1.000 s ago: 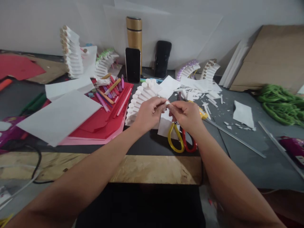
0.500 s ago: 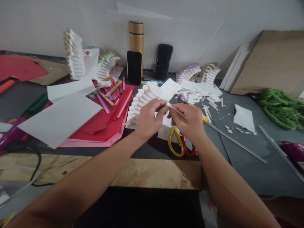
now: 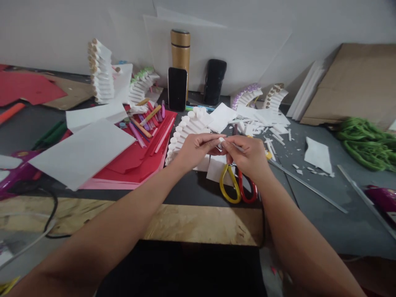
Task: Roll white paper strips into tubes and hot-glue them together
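Observation:
Between my two hands is a small white rolled piece (image 3: 220,141), its material hard to make out. My left hand (image 3: 198,150) pinches it from the left with thumb and forefinger. My right hand (image 3: 246,154) grips it from the other side, fingers curled. Just left of my left hand stands a curved white row of round-tipped rolls (image 3: 185,130) on a white base. Below my right hand lie scissors (image 3: 230,189) with one yellow and one red handle, their blades mostly hidden, over a piece of white paper (image 3: 215,170).
Red and pink sheets (image 3: 123,173) with white paper (image 3: 83,152) lie left. A phone (image 3: 177,88) leans on a gold bottle (image 3: 181,47). White scraps (image 3: 256,121), a metal strip (image 3: 309,187) and green cord (image 3: 366,142) lie right. A purple glue gun (image 3: 18,169) sits far left.
Both hands have dipped slightly, and my left fingers have straightened around the white piece. More of its round end shows now. The whole view has shifted a little.

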